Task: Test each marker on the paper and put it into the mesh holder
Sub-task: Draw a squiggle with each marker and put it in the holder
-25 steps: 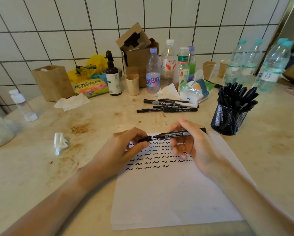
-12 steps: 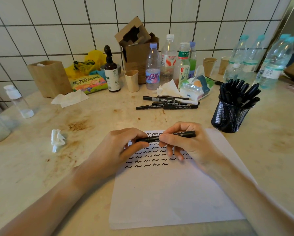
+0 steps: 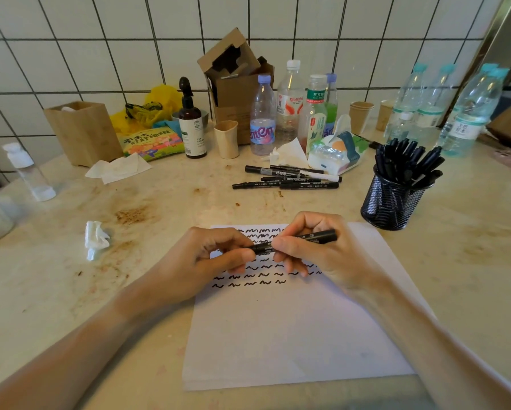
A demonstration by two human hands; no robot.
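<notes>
Both hands hold one black marker (image 3: 316, 237) level above the white paper (image 3: 292, 329). My right hand (image 3: 316, 255) grips its barrel between thumb and fingers. My left hand (image 3: 206, 258) pinches the marker's left end, where the cap sits flush with the barrel. Rows of black squiggles cover the paper's upper part. The black mesh holder (image 3: 392, 202) stands to the right of the paper, packed with several black markers. A small pile of loose markers (image 3: 289, 180) lies on the counter behind the paper.
Water bottles (image 3: 467, 113) stand behind the holder. Along the tiled wall are more bottles (image 3: 263, 119), a cardboard box (image 3: 233, 84), a dark spray bottle (image 3: 192, 125), paper cups and a wooden box (image 3: 85, 131). Crumpled tissue (image 3: 95, 238) lies left of the paper.
The cap in my left hand, apart from the marker a second ago, has been pushed onto the tip. The hands have drawn together over the paper.
</notes>
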